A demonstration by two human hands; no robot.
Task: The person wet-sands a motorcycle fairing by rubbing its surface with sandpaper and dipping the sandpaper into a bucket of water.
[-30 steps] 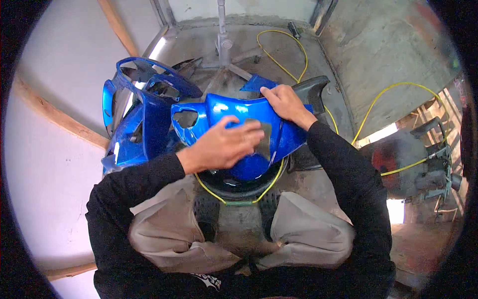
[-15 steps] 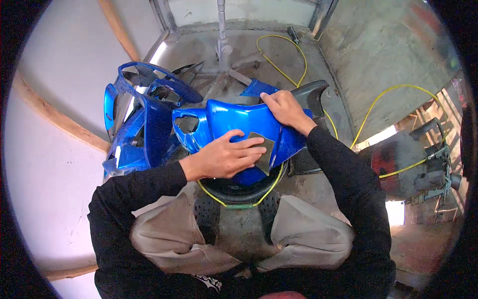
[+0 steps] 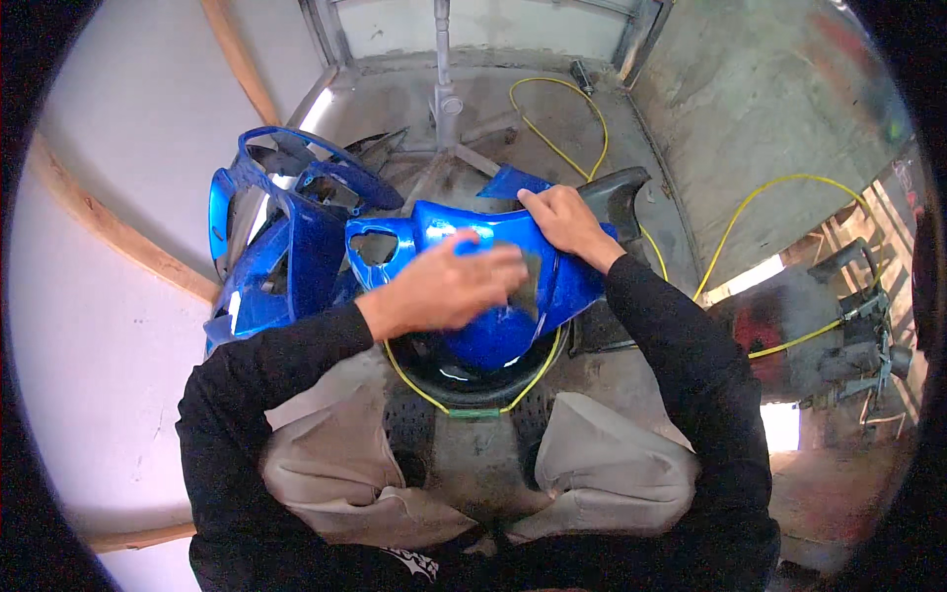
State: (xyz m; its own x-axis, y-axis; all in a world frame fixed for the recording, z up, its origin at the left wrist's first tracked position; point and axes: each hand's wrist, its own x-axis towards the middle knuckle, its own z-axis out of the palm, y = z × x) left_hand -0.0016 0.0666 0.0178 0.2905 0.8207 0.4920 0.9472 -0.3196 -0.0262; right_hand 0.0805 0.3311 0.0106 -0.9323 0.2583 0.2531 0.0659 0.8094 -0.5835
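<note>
A glossy blue body panel (image 3: 473, 345) with a cut-out at its left end rests over a black tub (image 3: 414, 365) with a yellow handle. My left hand (image 3: 449, 281), blurred, presses a thin grey-green pad (image 3: 523, 288) against the panel's face, fingers over the pad. My right hand (image 3: 567, 222) grips the panel's upper right edge, thumb on top. A small blue piece (image 3: 508, 180) lies just beyond the panel.
More blue body parts (image 3: 306, 257) are piled at left, beside a pale wall (image 3: 118, 365). A grey stand (image 3: 444, 99) rises at the back. A dark curved part (image 3: 626, 192) lies behind my right hand. A yellow hose (image 3: 750, 197) runs to a machine (image 3: 789, 316) at right.
My left hand with the pad moved down the panel at half a second ago and is now slightly higher and blurred. The panel and right hand sit a little lower in view.
</note>
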